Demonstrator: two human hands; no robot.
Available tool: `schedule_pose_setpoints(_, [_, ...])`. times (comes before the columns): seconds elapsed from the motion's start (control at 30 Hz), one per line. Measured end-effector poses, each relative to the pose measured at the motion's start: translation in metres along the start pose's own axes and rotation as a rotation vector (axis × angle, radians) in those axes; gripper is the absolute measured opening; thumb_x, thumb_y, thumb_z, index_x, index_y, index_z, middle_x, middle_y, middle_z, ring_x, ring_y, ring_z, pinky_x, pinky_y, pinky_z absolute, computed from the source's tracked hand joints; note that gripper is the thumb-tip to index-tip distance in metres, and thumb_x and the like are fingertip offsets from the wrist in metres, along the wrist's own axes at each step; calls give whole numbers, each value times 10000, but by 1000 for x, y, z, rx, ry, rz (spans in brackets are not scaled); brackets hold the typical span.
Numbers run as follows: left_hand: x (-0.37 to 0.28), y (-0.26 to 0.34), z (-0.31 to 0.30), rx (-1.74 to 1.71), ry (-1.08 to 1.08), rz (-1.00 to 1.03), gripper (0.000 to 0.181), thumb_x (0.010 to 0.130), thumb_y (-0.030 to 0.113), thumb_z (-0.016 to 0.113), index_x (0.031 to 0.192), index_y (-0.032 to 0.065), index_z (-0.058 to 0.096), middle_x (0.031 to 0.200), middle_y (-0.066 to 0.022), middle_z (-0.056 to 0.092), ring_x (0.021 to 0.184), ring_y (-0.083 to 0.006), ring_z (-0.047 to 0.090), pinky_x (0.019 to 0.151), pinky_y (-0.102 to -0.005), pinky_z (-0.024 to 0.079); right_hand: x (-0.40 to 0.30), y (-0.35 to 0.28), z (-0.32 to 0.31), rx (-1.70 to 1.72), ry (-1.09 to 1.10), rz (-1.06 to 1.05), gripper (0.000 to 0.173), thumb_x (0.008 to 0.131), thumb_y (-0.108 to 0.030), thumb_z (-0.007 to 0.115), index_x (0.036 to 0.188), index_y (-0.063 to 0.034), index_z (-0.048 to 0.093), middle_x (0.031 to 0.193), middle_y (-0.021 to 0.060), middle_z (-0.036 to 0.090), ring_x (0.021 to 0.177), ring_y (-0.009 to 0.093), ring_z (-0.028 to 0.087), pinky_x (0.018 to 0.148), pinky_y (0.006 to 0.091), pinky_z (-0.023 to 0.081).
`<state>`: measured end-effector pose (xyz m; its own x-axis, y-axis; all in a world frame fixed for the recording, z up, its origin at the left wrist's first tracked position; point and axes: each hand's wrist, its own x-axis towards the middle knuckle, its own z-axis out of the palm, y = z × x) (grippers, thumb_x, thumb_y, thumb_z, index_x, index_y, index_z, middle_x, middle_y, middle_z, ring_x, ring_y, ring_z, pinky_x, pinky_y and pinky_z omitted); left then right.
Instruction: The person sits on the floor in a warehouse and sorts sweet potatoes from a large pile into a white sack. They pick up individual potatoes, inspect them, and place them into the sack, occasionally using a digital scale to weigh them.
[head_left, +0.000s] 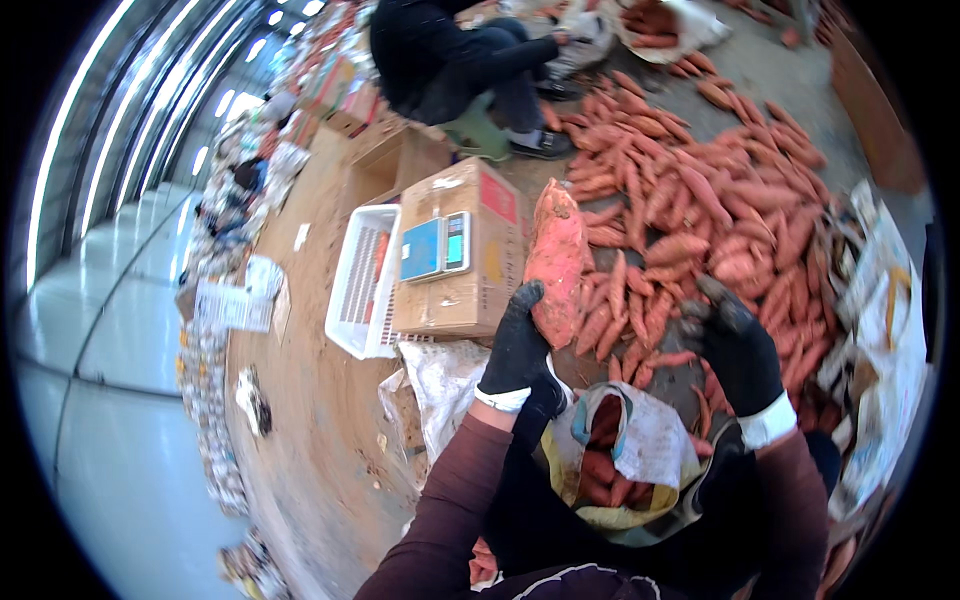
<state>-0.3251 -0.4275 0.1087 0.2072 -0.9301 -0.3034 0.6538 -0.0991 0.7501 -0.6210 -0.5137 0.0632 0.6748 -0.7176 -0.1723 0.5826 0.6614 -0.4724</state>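
My left hand (520, 349), in a black glove with a white cuff, grips the lower end of a large sweet potato (556, 262) that points upward. My right hand (731, 341), gloved the same way, is raised with its fingers apart and curled, and nothing shows in it. Beyond both hands spreads a big heap of sweet potatoes (757, 195). Between my knees stands a woven sack (652, 442), its mouth folded open, with sweet potatoes inside. A blue and white digital scale (435, 247) rests on a cardboard box (450, 304) left of the held sweet potato.
A white plastic crate (349, 281) stands beside the box, with an open carton (401, 161) behind. Another person (457, 67) sits on a green stool (480, 127) near the heap. White sacks lie at right (892, 300) and by my left forearm (442, 375).
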Motion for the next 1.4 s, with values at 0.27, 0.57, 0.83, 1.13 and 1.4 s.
schedule_pose_setpoints(0.27, [6, 132, -182, 1133, 698, 791, 793, 837, 226, 770, 1465, -47, 370, 1409, -219, 507, 1297, -308, 498, 1096, -380, 383, 9, 20, 4, -49, 14, 73, 598, 987, -358, 549, 1483, -54, 412, 1259, 146, 642, 1138, 295, 636, 1012, 456, 486])
schedule_pose_setpoints(0.57, [60, 140, -261, 1445, 1279, 536, 946, 703, 275, 828, 1508, 120, 353, 1329, -212, 530, 1197, -403, 525, 1012, -487, 442, 20, 9, -16, -108, 52, 159, 549, 1024, -312, 442, 1514, -72, 373, 1351, 177, 599, 1210, 358, 598, 1066, 530, 439])
schedule_pose_setpoints(0.83, [75, 142, -305, 1458, 1296, 514, 947, 690, 248, 822, 1511, 162, 357, 1355, -186, 511, 1227, -377, 519, 1025, -472, 442, 30, 25, 10, -138, 149, 193, 507, 1012, -282, 456, 1463, -51, 444, 1315, 174, 625, 1170, 369, 619, 1050, 536, 447])
schedule_pose_setpoints(1.13, [84, 144, -316, 1461, 1284, 433, 949, 696, 220, 821, 1522, 185, 355, 1373, -167, 514, 1249, -364, 518, 1035, -462, 440, 36, 31, 8, -189, 147, 207, 515, 1009, -271, 453, 1470, -43, 433, 1335, 178, 601, 1181, 366, 595, 1051, 534, 436])
schedule_pose_setpoints(1.4, [77, 142, -342, 1470, 1245, 494, 975, 695, 251, 839, 1529, 186, 339, 1386, -170, 516, 1233, -360, 541, 1020, -455, 453, 40, 37, 14, -163, 120, 227, 527, 1009, -267, 458, 1483, -43, 412, 1335, 170, 595, 1173, 356, 586, 1058, 527, 426])
